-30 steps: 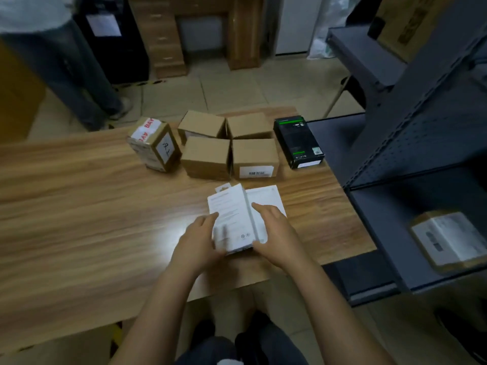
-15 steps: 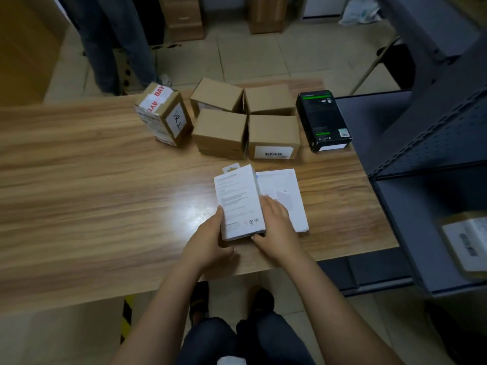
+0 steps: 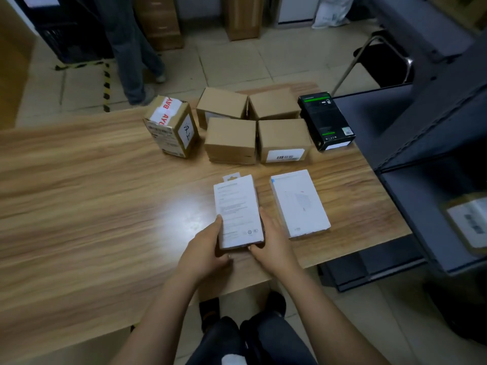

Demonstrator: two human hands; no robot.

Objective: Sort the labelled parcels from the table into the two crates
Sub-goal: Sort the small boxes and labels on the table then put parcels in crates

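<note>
White parcel: near end gripped between left hand and right hand, near the table's front edge. It had been drawn off the second white parcel, which lay apart to its right; judged singled out for sorting. Shelf, right: one labelled brown parcel. Black crate beyond: contents hidden.

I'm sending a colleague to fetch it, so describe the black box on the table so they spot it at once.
On the wooden table, go to the far right corner, next to the grey shelving. Just right of the four brown cartons lies the black box. It is the only dark parcel there, with green stripes on top.
</note>
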